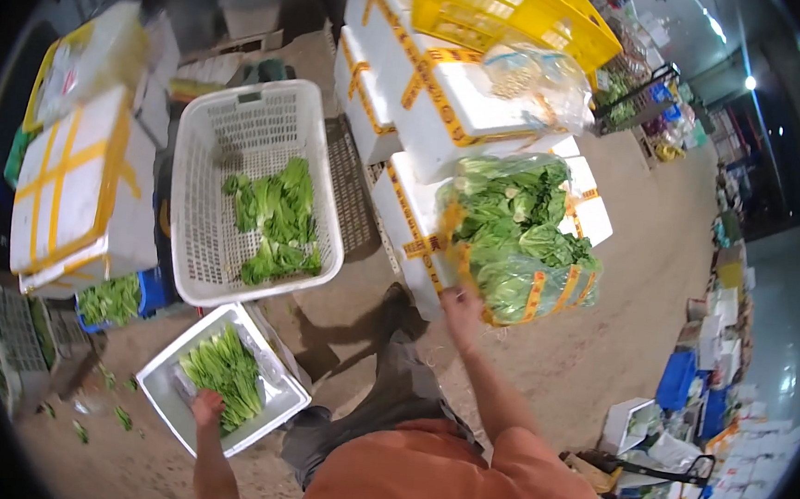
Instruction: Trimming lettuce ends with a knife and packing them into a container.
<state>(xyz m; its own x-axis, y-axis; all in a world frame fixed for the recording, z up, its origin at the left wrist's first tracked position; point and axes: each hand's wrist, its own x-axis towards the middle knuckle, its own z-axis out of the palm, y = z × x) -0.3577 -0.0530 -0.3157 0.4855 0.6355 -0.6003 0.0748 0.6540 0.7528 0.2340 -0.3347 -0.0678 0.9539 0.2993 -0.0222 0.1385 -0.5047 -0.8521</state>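
On the left, my left hand (208, 408) reaches into a white foam box (297, 400) on the floor. It touches the near left side of the long-stemmed leafy greens (224, 376) lying there, beside a clear plastic liner; its fingertips are hidden. My right hand (460, 307) is closed at the near left corner of a clear plastic bag (527, 291) with orange-yellow tape strips. Green leafy lettuce (515, 202) fills the bag, which rests on a white foam box (412, 209). A strip of tape above this hand is blurred.
A white slatted crate (188, 235) holding some greens (282, 218) stands ahead. Taped foam boxes (62, 179) are stacked at the left, others (448, 95) ahead under a yellow crate (518, 17). A blue crate of greens (110, 303) sits left. Loose leaves (122, 417) lie on the floor.
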